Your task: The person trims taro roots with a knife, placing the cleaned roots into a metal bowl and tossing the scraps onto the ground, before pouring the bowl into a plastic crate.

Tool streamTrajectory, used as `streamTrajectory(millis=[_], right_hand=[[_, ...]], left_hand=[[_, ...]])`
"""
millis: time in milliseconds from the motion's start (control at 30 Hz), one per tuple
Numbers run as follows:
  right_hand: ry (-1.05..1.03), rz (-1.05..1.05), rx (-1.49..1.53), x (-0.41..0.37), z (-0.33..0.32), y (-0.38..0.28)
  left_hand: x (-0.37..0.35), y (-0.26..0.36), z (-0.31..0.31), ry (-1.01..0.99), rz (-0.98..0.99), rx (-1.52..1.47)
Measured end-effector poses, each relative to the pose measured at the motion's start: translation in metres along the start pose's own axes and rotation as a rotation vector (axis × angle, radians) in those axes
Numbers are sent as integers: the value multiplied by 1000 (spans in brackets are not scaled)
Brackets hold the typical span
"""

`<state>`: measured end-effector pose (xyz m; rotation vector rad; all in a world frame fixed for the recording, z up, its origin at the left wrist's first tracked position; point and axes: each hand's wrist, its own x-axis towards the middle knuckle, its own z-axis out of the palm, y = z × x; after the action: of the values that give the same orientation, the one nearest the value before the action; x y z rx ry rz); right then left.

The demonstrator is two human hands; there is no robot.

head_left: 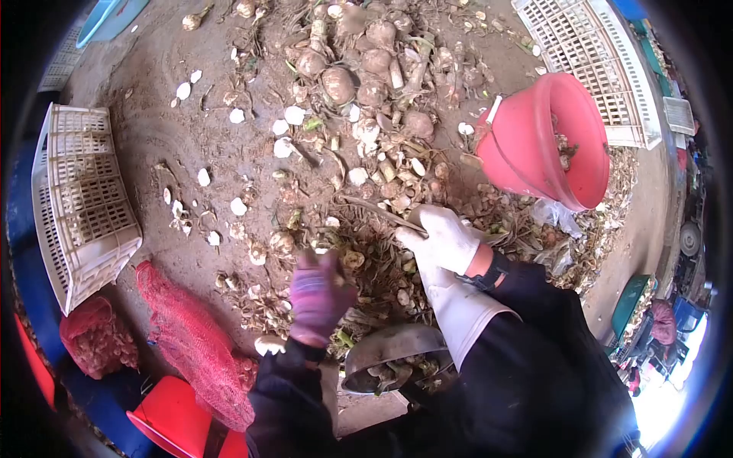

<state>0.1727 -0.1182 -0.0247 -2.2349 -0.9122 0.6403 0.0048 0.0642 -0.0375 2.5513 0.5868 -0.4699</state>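
Note:
My right hand (449,238), in a white glove, is closed round a knife (376,208) whose long dark blade points left over the heap. A pale sleeve cover (462,309) reaches up that forearm. My left hand (322,296) wears a purple striped glove and is slightly blurred. Its fingers are curled at the heap's near edge; what lies in them cannot be made out. Just beyond the hands are brown bulbs (338,84), cut stems and peelings. Below and between them stands a metal bowl (393,345) with trimmed pieces inside.
A pink bucket (527,145) tilts at the right. White plastic crates stand at left (80,191) and upper right (584,53). Red mesh sacks (191,336) and a red basin (172,416) lie lower left. White slices (237,115) are scattered across the dirty floor (160,91).

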Motion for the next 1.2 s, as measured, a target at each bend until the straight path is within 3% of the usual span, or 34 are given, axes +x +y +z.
streamTrajectory(millis=[33, 100, 167, 233, 367, 467, 600, 633, 667, 700, 767, 900, 967, 1033, 1100, 1167, 1200], right_hand=[[1, 17, 26, 0, -1, -1], [-10, 41, 37, -2, -4, 0], [-85, 108, 67, -3, -8, 0], [-73, 101, 38, -4, -5, 3], [-29, 106, 39, -5, -4, 3], [-30, 54, 41, -5, -4, 12], [-24, 165, 76, -14, 1, 27], [-7, 176, 34, -13, -2, 21], [-12, 151, 18, -11, -6, 16], [-22, 126, 8, -9, -8, 11], [-30, 64, -9, -8, 2, 19], [-37, 87, 14, -7, -4, 12], [-88, 125, -36, -7, -9, 13], [-64, 108, -16, -11, -14, 14], [10, 90, 94, -15, -17, 19], [11, 135, 135, -18, -26, 22], [-45, 201, 67, -18, -22, 31]], left_hand=[[2, 12, 5, -115, -19, 45], [8, 19, 39, -47, 59, 84], [14, 20, 57, -61, 59, 375], [18, 13, 65, -68, 43, 380], [21, 0, 64, -3, 91, 249], [14, 8, 20, 277, 167, -233], [16, -18, -23, 433, -7, -81], [18, -21, -35, 351, -107, -135], [25, -35, -37, 124, -290, -253], [30, -71, -11, 2, -374, -529], [42, -67, -11, -150, -279, -389], [66, -64, -21, -154, -163, -161], [69, -62, -31, -295, -294, -402], [61, -89, -20, -184, -243, -731], [48, -117, -16, -209, -285, -976], [33, -141, 6, -107, -364, -1439], [38, -131, 3, -116, -348, -1435]])
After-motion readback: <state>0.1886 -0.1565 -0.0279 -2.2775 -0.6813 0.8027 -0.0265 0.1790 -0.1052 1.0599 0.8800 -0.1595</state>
